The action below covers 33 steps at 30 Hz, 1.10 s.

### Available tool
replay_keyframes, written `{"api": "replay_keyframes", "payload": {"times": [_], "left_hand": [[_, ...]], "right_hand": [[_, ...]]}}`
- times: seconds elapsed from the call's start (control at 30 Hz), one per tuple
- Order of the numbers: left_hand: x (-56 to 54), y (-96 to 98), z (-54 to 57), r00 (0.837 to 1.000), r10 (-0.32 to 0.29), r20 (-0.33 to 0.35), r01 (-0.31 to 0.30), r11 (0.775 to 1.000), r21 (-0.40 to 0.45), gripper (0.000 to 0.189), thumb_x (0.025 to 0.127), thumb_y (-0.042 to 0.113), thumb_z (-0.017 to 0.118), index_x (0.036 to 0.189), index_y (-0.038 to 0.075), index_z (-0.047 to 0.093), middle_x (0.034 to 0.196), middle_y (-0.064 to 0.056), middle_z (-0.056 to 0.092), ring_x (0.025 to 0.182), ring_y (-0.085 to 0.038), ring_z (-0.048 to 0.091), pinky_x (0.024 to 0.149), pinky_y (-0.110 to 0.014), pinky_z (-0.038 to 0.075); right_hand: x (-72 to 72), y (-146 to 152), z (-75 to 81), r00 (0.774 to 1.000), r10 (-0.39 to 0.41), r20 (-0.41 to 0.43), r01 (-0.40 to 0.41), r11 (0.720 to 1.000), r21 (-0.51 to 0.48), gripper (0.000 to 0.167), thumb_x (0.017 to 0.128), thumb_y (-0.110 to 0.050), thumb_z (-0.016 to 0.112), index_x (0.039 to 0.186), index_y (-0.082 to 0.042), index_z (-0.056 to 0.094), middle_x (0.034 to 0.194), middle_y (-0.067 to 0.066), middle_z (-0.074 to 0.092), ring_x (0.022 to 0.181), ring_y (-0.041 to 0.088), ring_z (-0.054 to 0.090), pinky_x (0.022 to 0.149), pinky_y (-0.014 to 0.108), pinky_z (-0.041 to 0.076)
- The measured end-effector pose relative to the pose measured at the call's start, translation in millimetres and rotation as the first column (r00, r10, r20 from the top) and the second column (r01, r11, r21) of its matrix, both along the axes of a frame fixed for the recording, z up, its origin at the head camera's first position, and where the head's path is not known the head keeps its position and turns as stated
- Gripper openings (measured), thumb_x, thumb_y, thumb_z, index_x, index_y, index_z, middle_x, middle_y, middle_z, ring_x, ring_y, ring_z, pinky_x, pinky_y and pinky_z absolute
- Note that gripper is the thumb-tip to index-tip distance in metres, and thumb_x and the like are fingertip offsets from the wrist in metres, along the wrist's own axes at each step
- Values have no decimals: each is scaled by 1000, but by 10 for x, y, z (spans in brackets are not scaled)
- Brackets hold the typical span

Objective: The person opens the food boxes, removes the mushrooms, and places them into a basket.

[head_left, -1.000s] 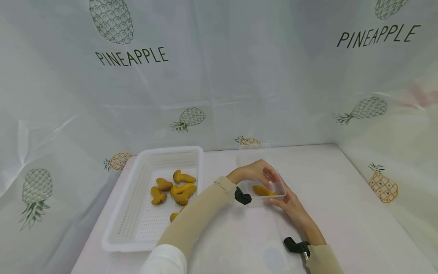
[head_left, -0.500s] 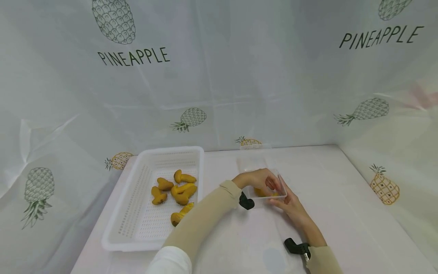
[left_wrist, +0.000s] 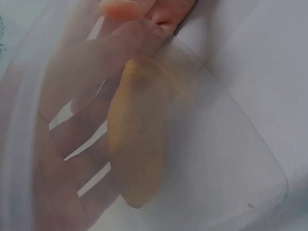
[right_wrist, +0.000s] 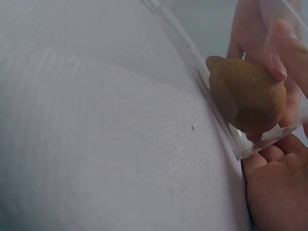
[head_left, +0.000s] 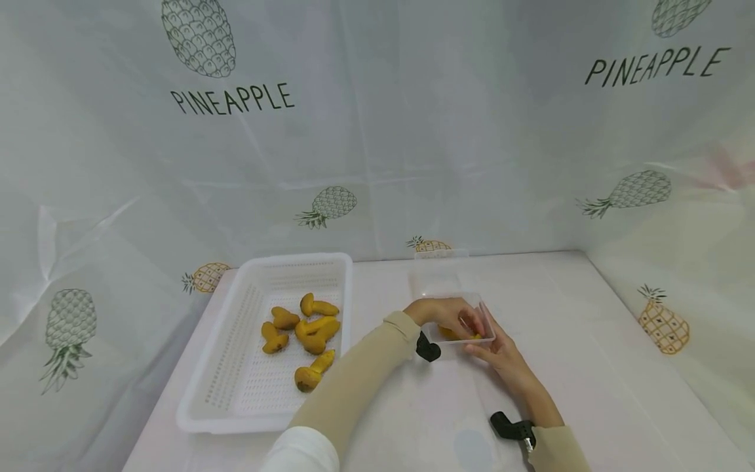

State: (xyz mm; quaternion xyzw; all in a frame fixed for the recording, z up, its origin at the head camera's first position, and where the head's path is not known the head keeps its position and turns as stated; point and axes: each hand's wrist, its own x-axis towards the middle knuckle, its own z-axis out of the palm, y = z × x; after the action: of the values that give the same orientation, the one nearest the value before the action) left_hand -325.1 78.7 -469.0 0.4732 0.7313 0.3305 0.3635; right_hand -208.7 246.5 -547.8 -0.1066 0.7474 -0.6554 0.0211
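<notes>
A clear plastic box (head_left: 435,339) stands on the table with a yellow-brown mushroom (right_wrist: 248,96) inside. My left hand (head_left: 445,313) reaches down into the box, and its thumb and fingertips pinch the mushroom's near end. From the right side my right hand (head_left: 504,357) grips the box, thumb at the front edge and fingers behind the side wall. Through the cloudy plastic, the left wrist view shows the long mushroom (left_wrist: 137,139) in front of a spread hand. Part of the mushroom in the box is hidden by my left fingers in the head view.
A white perforated basket (head_left: 203,387) on the left holds several mushrooms (head_left: 315,334), one lying near its right front side. Behind the box lies its raised clear lid (head_left: 438,278). A pineapple-print curtain (head_left: 377,144) closes off the back and sides.
My left hand has moved slightly right and lower into the box, covering more of the mushroom there. My right hand stays on the box. A mushroom in the basket is uncovered by the left sleeve.
</notes>
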Motion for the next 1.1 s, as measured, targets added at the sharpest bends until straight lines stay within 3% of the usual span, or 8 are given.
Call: {"api": "replay_keyframes", "payload": {"times": [0.23, 0.43, 0.6, 0.77, 0.8, 0.87, 1.0, 1.1], "left_hand": [[11, -12, -11, 997, 71, 44, -70, 997, -28, 25, 88, -2, 74, 112, -4, 69, 117, -6, 66, 98, -9, 66, 87, -15, 50], [24, -34, 4, 999, 32, 14, -32, 999, 13, 24, 89, -5, 72, 113, -8, 68, 121, -14, 66, 101, -12, 65, 89, -15, 50], [22, -38, 18, 1000, -2, -5, 2, 999, 35, 23, 90, -6, 70, 113, -9, 68, 120, -15, 67, 106, -13, 63, 93, -17, 48], [31, -58, 91, 998, -24, -53, 27, 998, 58, 23, 90, -3, 71, 113, -6, 70, 120, -14, 68, 109, -13, 62, 97, -20, 46], [37, -67, 116, 998, -26, -56, 30, 997, 67, 24, 91, -3, 71, 114, -6, 69, 121, -14, 67, 110, -14, 61, 98, -21, 46], [42, -89, 167, 998, -23, -61, 28, 995, 91, 25, 92, -1, 70, 116, -6, 69, 122, -15, 66, 112, -16, 61, 99, -22, 46], [28, -146, 261, 999, 5, -37, 0, 992, 129, 29, 94, 2, 68, 122, -5, 66, 127, -14, 64, 115, -13, 60, 98, -20, 46], [8, -193, 333, 999, 48, 3, -48, 989, 140, 31, 96, 5, 67, 126, -2, 64, 129, -11, 64, 117, -9, 59, 97, -17, 46]], "right_hand": [[1, -11, 9, 1000, 1, 15, -1, 1000, 26, 94, 94, -7, 70, 161, -32, 8, 166, 7, 1, 150, 33, -1, 98, 4, 27], [4, -17, 18, 999, -16, 36, 14, 999, 39, 94, 94, -11, 71, 160, -38, 9, 167, 6, 1, 150, 32, 3, 101, 8, 28], [4, -20, 7, 1000, -17, 25, 16, 1000, 23, 94, 94, -8, 70, 161, -34, 9, 166, 12, 1, 142, 25, 31, 97, 10, 38], [13, -26, -4, 1000, -15, 20, 15, 1000, 14, 93, 95, -6, 69, 162, -31, 10, 165, 17, 3, 105, 10, 60, 81, 17, 49], [16, -27, -1, 1000, -20, 20, 19, 1000, 21, 93, 94, -6, 69, 161, -32, 10, 165, 17, 3, 107, 10, 58, 80, 18, 49], [16, -28, 6, 999, -27, 18, 26, 999, 26, 93, 94, -6, 70, 162, -30, 11, 166, 15, 3, 129, 20, 47, 102, 32, 44], [5, -20, 8, 999, -27, 21, 26, 999, 32, 91, 93, -6, 70, 162, -21, 12, 166, 11, 1, 150, 34, 1, 115, 65, 14], [-15, -11, -1, 1000, -7, 23, 7, 1000, 27, 90, 94, -6, 69, 162, -16, 11, 166, 12, 2, 150, 35, -2, 118, 56, 13]]}}
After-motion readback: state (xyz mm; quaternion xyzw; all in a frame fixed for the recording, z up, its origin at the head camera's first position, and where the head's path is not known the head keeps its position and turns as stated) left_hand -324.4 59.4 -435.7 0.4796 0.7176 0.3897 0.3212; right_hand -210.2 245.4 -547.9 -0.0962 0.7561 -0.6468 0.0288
